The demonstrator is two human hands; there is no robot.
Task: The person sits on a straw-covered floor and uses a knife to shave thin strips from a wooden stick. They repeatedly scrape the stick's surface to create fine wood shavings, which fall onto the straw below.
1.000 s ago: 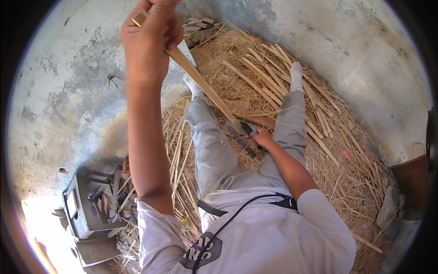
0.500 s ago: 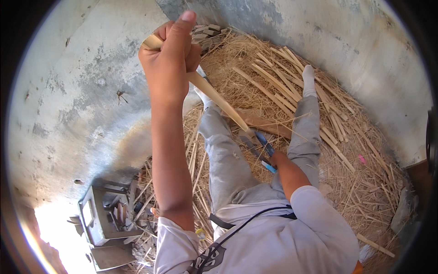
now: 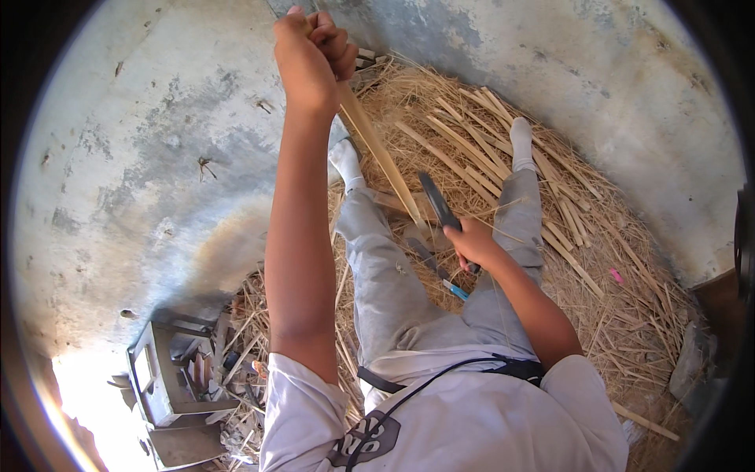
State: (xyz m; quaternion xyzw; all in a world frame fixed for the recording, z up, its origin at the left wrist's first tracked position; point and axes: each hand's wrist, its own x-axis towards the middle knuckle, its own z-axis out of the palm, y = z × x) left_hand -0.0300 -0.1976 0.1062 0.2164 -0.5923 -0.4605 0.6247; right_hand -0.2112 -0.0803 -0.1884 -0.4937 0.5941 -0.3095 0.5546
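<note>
Left hand (image 3: 314, 59): raised, fingers clenched on long, flat, pale wooden strip (image 3: 383, 159), slanting down between grey-trousered legs (image 3: 377, 267); right hand (image 3: 474, 242): fingers wrapped around dark narrow-bladed knife (image 3: 438, 198), near strip's lower end

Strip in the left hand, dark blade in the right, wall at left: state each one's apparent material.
The strip looks like split bamboo or wood: pale yellow, long and thin, seemingly uncoated. The dark blade is probably metal, from its slim, flat shape and dull face, though a coating is possible. The wall resembles plaster or concrete, its pale surface worn into grey patches.
</note>
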